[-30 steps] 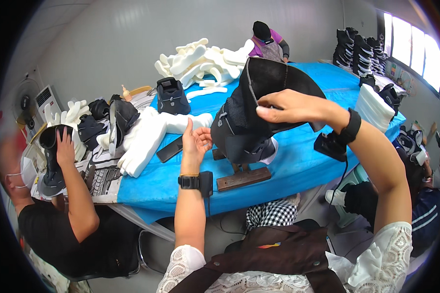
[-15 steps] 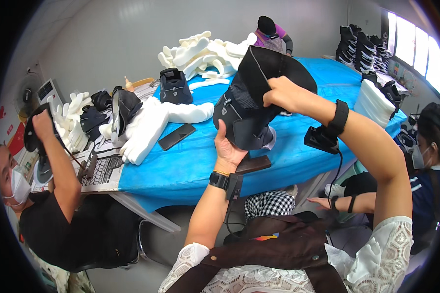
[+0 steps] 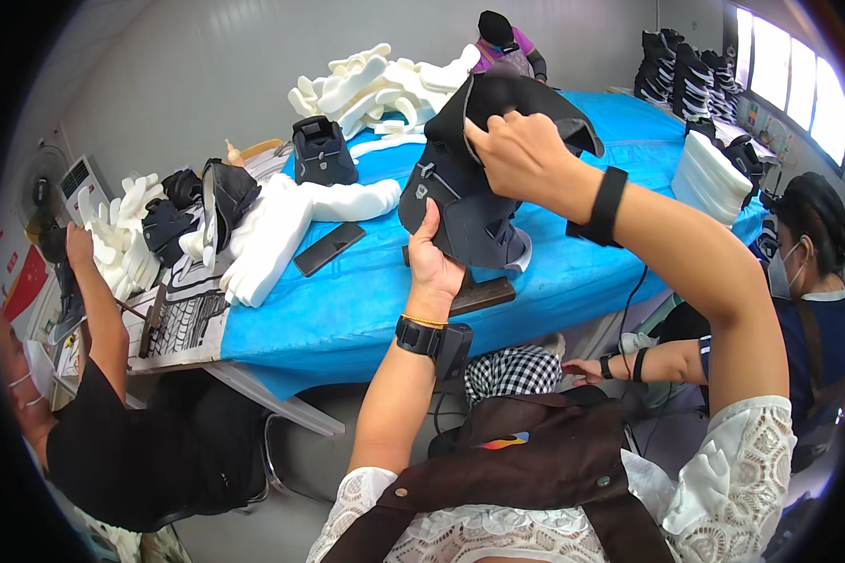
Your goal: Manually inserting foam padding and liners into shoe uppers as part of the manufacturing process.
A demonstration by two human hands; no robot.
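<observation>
A black and dark-blue boot upper [image 3: 460, 211] hangs over the near edge of the table, its wide top flared toward the far side. My left hand [image 3: 436, 267] holds its lower part, thumb up along the front and the other fingers hidden behind it. At the top, my right hand [image 3: 526, 155] is closed on the rim, knuckles up; its fingertips are partly hidden inside the opening. Just below the upper, a brown wooden bar [image 3: 483, 296] lies at the table's edge.
The table has a blue cover [image 3: 263, 319]. White foam pieces [image 3: 376, 89] pile at the back and more foam forms [image 3: 272, 239] lie left, near a phone [image 3: 330, 249] and another dark upper [image 3: 324, 155]. Co-workers sit left, right and at the far side.
My right hand has shifted left and slightly up along the boot upper's rim, and the top opening has spread wider. The co-worker at left has lowered an arm with a dark piece.
</observation>
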